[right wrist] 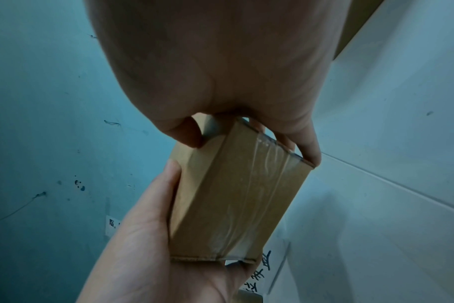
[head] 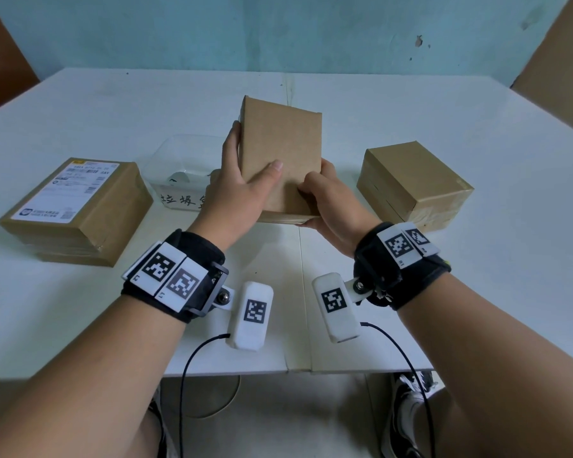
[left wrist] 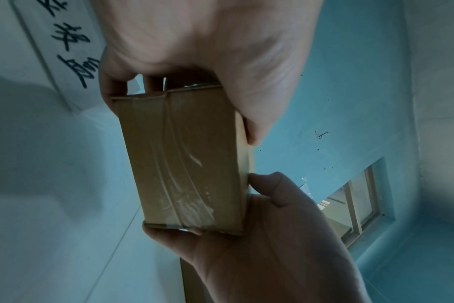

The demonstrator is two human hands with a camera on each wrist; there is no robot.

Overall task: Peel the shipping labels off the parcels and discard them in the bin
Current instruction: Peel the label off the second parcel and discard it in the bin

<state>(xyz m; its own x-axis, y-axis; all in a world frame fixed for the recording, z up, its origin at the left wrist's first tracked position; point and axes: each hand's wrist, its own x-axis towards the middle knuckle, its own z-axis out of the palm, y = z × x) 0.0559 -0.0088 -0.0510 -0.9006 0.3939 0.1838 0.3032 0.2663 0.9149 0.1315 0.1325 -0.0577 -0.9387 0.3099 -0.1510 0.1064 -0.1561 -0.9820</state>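
Two hands on one parcel (head: 280,153), lifted clear of the white table (head: 477,292) and stood on end, just in front of the clear bin (head: 166,166) with the handwritten strip. Left hand (head: 242,190) wrapped round the left edge, thumb flat across the plain near face, fingers out of sight behind; right hand (head: 328,200) cupped under the lower right corner, thumb tip pressed on the front, so both clamped on the cardboard, neither free. No label on the face toward the head camera; only clear tape over the seam on the narrow end in both wrist views. Probably a search for the label, then: best to roll the parcel between the palms until the far face comes round, grip kept light at the edges so no finger covers a corner of paper. Once found, better to brace the parcel with one hand, lift a label corner with a nail of the other, and pull low and slow along the surface, lest the paper tear. Flat box (head: 76,209) at far left with its white label (head: 67,190) upward, not yet peeled; taped box (head: 414,183) at right, no label visible.
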